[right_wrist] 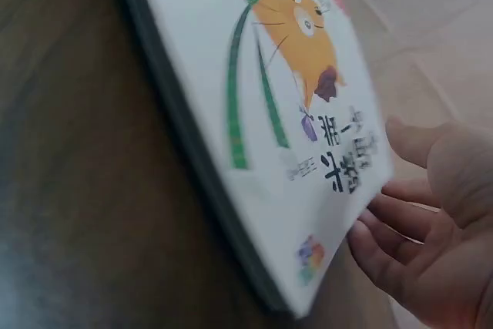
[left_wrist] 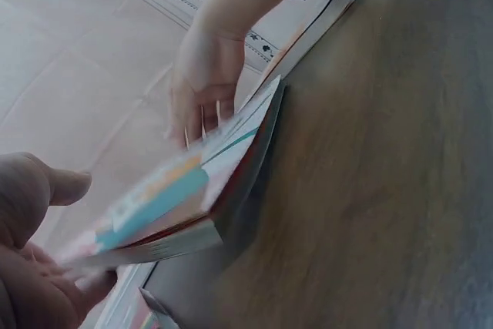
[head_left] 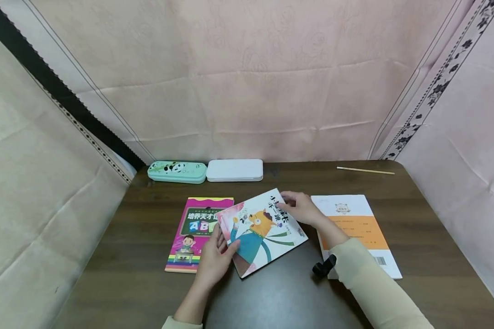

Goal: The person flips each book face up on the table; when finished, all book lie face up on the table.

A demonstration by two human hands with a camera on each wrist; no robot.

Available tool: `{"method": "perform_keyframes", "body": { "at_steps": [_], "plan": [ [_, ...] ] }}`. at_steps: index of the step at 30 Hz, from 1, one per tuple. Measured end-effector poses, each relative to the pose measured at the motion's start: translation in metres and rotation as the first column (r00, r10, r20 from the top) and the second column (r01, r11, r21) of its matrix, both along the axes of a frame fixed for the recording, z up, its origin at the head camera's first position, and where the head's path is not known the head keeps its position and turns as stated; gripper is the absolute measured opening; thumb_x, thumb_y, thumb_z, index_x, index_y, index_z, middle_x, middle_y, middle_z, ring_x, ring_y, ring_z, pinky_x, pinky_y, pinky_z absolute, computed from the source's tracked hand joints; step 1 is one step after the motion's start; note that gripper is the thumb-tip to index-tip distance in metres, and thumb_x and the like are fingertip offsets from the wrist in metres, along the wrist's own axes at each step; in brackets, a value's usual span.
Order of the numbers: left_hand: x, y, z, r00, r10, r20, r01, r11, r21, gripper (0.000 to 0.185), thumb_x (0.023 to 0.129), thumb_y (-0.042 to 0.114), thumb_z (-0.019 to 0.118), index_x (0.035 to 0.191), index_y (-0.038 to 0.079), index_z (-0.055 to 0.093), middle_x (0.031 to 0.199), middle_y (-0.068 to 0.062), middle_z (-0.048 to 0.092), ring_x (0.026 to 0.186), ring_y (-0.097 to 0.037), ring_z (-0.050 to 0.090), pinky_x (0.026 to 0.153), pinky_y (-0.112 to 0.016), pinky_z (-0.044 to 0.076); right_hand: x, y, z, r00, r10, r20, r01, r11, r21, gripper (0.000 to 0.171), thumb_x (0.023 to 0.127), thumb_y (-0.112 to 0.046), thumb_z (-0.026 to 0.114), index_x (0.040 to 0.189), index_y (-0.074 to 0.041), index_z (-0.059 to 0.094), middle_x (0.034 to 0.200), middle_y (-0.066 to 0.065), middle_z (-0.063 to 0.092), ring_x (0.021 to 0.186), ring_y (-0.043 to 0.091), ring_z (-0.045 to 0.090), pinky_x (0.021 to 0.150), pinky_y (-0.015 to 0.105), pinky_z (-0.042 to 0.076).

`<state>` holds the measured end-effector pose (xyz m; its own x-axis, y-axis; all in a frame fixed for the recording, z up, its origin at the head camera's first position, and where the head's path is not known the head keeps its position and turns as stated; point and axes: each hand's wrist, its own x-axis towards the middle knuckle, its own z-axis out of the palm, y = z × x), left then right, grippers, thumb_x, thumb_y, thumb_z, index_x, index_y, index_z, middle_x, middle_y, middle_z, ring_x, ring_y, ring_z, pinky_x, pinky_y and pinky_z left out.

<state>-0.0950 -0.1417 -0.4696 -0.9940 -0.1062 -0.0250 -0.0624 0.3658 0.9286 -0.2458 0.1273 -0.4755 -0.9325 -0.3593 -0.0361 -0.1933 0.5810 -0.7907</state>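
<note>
white picture book [head_left: 260,230] sits mid-table, tilted, held by both hands, left side overlapping the pink book [head_left: 194,235]. left hand [head_left: 218,256]: part-curled, fingers under the near-left edge, thumb on the cover side; left wrist view shows thumb clear of the cover, so a loose hold. right hand [head_left: 302,208]: half-closed at the far-right edge, fingers behind, thumb on the cover side. can't tell if a corner touches the table [head_left: 119,283].

step in hand, my read: two-handed handling of that book, cover up. next move calls for firm thumbs and both edges kept in step.

around: orange-and-white book [head_left: 360,235] on the right, partly under the right sleeve [head_left: 378,288]; green case [head_left: 177,172] and white case [head_left: 235,170] side by side at the far edge, thin stick [head_left: 365,171] far right.

in the way: pink book underneath, and the black wrist device [head_left: 324,267] could snag the orange-and-white book.
</note>
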Motion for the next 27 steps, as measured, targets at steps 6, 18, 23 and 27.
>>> {"method": "perform_keyframes", "body": {
  "at_steps": [6, 18, 23, 27],
  "plan": [
    [-0.008, -0.009, -0.001, 0.999, 0.043, -0.019, -0.043, 0.999, -0.022, 0.065, 0.097, 0.019, 0.070, 0.151, -0.003, 0.042, 0.165, -0.020, 0.023, 0.151, -0.038, 0.021, 0.115, -0.052, 0.030, 0.011, 0.002, 0.001, 0.998, 0.067, -0.002, -0.066, 0.992, 0.108, 0.061, 0.094, -0.028, 0.074, 0.144, 0.002, 0.053, 0.128, 0.016, 0.066, 0.114, 0.029, 0.063, 0.097, 0.047, 0.053],
    [-0.028, -0.044, -0.012, 0.980, -0.191, 0.049, 0.196, 0.926, -0.321, 0.069, 0.088, -0.007, 0.067, 0.152, 0.006, 0.045, 0.164, -0.015, 0.028, 0.150, -0.041, 0.026, 0.105, -0.055, 0.044, 0.045, 0.025, 0.011, 0.977, 0.204, 0.059, -0.211, 0.910, 0.356, 0.095, 0.066, -0.029, 0.098, 0.141, 0.008, 0.052, 0.115, 0.012, 0.062, 0.101, 0.024, 0.059, 0.092, 0.044, 0.052],
    [-0.031, -0.043, -0.012, 0.976, -0.209, 0.067, 0.219, 0.912, -0.347, 0.069, 0.089, 0.001, 0.073, 0.153, 0.008, 0.046, 0.162, -0.015, 0.033, 0.149, -0.040, 0.028, 0.105, -0.055, 0.045, 0.052, 0.022, 0.007, 0.985, 0.172, -0.018, -0.148, 0.890, 0.431, 0.093, 0.064, -0.032, 0.098, 0.138, 0.006, 0.056, 0.122, 0.017, 0.061, 0.105, 0.027, 0.059, 0.095, 0.048, 0.051],
    [-0.030, -0.044, -0.012, 0.976, -0.207, 0.069, 0.218, 0.907, -0.361, 0.068, 0.090, 0.002, 0.074, 0.152, 0.009, 0.047, 0.160, -0.014, 0.036, 0.147, -0.040, 0.031, 0.108, -0.057, 0.041, 0.053, 0.019, 0.004, 0.983, 0.178, -0.034, -0.139, 0.862, 0.488, 0.092, 0.062, -0.036, 0.098, 0.136, 0.002, 0.060, 0.125, 0.017, 0.060, 0.103, 0.027, 0.059, 0.095, 0.047, 0.051]
  ]
}}
